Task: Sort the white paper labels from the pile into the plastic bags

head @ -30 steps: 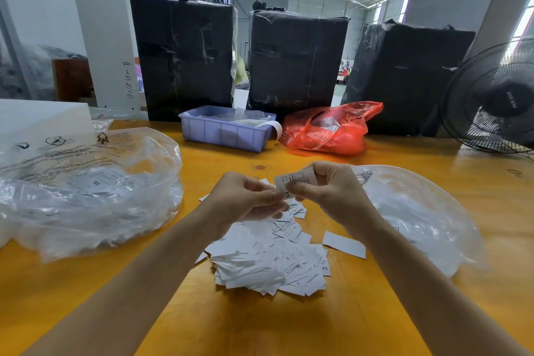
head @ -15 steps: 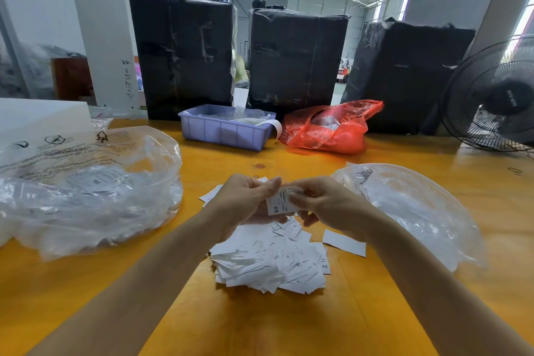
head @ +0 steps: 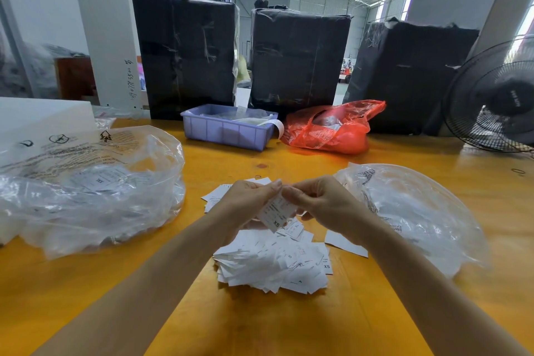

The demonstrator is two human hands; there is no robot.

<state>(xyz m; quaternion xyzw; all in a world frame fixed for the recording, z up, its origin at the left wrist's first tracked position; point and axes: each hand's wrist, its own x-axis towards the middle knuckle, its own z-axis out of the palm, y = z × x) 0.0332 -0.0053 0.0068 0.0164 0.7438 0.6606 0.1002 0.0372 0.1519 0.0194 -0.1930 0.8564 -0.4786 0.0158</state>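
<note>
White paper labels still heap in the pile (head: 274, 266) between the left bag (head: 86, 191), holding a few, and the right bag (head: 419, 211). Left hand (head: 248, 205) and right hand (head: 326, 202) pinch an XS label (head: 276, 215), now hanging lower than a second ago.

Two bare forearms, no sleeves visible; left hand (head: 245, 205), right hand (head: 326, 205) ungloved; short unpainted nails at fingertips.

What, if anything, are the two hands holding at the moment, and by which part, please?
Both the left hand and right hand pinch one white paper label marked XS at its top edge.
</note>
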